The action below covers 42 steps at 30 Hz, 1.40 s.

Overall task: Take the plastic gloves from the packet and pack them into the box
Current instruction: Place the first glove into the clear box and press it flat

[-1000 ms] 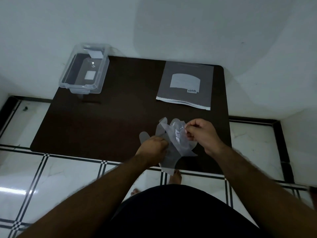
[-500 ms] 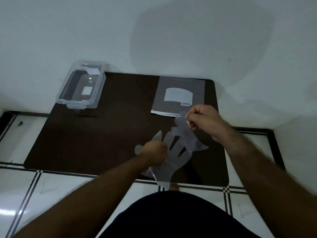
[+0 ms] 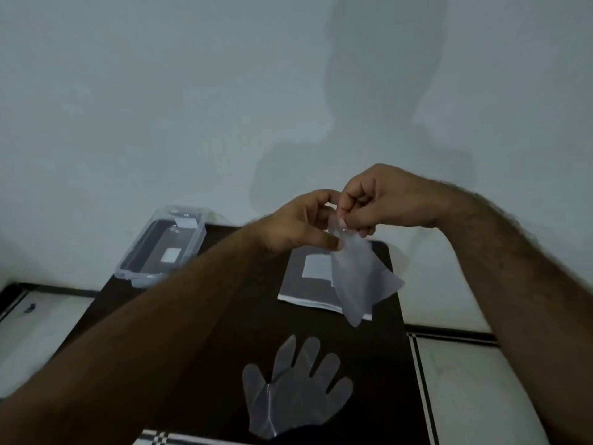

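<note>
Left hand (image 3: 298, 224) and right hand (image 3: 382, 200) raised together over dark surface (image 3: 224, 332), both pinching top edge of translucent plastic glove (image 3: 359, 277), hanging limp, folded, milky. Clear box (image 3: 160, 248) at far left corner, open, apart from rest. Grey packet (image 3: 305, 284) flat behind hanging glove. Second glove (image 3: 295, 383) spread flat near front edge, five fingers splayed, creased at cuff.

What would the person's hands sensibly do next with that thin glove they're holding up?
Probably carry the held clear plastic glove left to the open clear plastic box: both the left hand and right hand pinch its top, and the box looks empty.
</note>
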Tool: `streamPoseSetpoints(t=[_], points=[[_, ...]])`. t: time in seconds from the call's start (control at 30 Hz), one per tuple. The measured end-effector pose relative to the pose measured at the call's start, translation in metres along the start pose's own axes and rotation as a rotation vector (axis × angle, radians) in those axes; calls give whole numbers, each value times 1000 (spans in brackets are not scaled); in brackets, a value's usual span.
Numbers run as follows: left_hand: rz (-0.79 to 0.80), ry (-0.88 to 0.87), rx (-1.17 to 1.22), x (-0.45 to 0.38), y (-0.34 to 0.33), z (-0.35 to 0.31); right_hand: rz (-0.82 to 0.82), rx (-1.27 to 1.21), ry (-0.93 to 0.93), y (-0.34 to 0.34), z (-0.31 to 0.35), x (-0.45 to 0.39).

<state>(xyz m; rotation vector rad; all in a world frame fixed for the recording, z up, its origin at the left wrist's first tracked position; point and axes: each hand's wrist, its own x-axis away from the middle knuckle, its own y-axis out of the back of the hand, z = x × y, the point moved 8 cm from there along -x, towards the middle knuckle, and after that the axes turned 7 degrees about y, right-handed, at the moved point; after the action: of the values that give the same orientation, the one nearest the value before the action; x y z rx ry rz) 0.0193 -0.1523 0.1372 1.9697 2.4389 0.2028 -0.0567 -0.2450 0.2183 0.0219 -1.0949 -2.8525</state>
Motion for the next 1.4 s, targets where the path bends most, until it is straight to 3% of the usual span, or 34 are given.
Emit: streamPoseSetpoints(t=[0.3,0.43,0.53,0.63,0.77,1.2,1.4], points=[[-188,-111,-48,-3,25,-43,-86,4,43,45,15,-21],[-275,-120,67,3,47,-44,-220,-205,4,44,-6,-34],[-375,-125,171,12,74,-43,-106,-323,-61,20,-29,-45],[-484,-113,183,24,110,-36,-77,-395,-80,5,-41,-59],[-572,-44,146,43,164,-19,-172,-471,-121,-3,-40,-94],[-645,-12,3,113,375,9,-401,-620,-164,-48,22,-306],[-633,-26,-43,146,478,25,-468,-573,-158,-84,51,-399]])
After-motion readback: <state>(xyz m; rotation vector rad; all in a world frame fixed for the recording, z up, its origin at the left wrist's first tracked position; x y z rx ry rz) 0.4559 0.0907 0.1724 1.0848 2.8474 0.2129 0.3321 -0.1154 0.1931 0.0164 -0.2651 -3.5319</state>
